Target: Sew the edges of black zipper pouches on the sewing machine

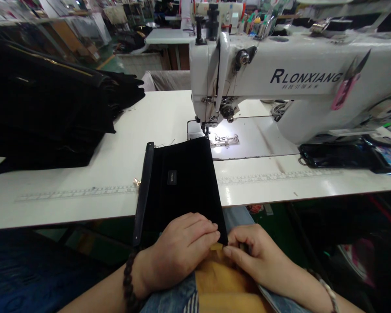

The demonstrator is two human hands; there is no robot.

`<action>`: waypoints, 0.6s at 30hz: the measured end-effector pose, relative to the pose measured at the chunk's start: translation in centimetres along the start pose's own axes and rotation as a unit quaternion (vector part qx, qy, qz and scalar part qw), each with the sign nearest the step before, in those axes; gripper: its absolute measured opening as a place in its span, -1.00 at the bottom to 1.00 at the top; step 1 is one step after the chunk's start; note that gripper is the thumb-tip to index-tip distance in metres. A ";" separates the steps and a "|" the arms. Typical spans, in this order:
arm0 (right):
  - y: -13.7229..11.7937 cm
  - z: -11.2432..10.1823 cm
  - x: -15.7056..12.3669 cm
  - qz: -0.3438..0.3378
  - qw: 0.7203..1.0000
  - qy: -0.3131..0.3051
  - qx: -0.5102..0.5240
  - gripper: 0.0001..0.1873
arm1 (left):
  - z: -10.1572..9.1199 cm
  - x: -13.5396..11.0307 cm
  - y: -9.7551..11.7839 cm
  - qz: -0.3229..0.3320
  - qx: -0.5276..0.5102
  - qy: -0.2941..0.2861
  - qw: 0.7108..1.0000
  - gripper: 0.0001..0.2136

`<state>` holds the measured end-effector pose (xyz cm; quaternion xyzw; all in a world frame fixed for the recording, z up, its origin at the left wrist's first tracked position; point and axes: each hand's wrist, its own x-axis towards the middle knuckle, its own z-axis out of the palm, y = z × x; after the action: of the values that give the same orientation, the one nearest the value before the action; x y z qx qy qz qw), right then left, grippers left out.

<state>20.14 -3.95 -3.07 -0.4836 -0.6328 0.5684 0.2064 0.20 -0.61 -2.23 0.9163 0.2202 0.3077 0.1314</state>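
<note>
A black fabric pouch (189, 191) with a small label (172, 177) lies over the table's front edge. Its far right corner is under the needle area of the sewing machine (206, 130). Along its left side runs a dark zipper strip (144, 191) with a gold zipper pull (137, 182). My left hand (185, 243) rests over the pouch's near end, fingers together and curled on it; the thumb is hidden. At the near right corner, my right hand (250, 250) pinches the pouch edge between thumb and bent fingers. A bit of yellow (217, 246) shows between the hands.
A big pile of black fabric pieces (52, 108) covers the table's left side. Pink-handled thread snips (347, 89) are on the machine arm. A black phone (342, 156) lies at the right. A printed ruler (84, 192) runs along the front of the white table (169, 108).
</note>
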 end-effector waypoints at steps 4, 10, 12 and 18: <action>-0.1 -0.6 -0.5 -0.239 0.917 0.154 -0.280 -0.84 | 0.2 0.0 0.1 -0.005 -0.010 0.019 1.000 -0.86; -1.3 -1.2 -0.4 -0.400 0.798 0.152 -0.424 -0.77 | -0.3 0.5 0.3 0.002 -0.007 0.032 0.999 -0.86; -2.3 -1.6 -0.5 -0.421 0.760 0.142 -0.474 -0.67 | -0.8 0.7 0.4 0.004 0.015 0.020 1.000 -0.83; -4.0 -2.4 -0.2 -0.432 0.683 0.125 -0.576 -0.55 | -2.8 1.1 0.7 0.028 0.061 0.002 0.998 -0.69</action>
<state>20.72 -2.43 1.35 -0.2467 -0.9425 -0.1259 0.1870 -0.53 -0.37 0.71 0.9277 0.2132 0.2992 0.0660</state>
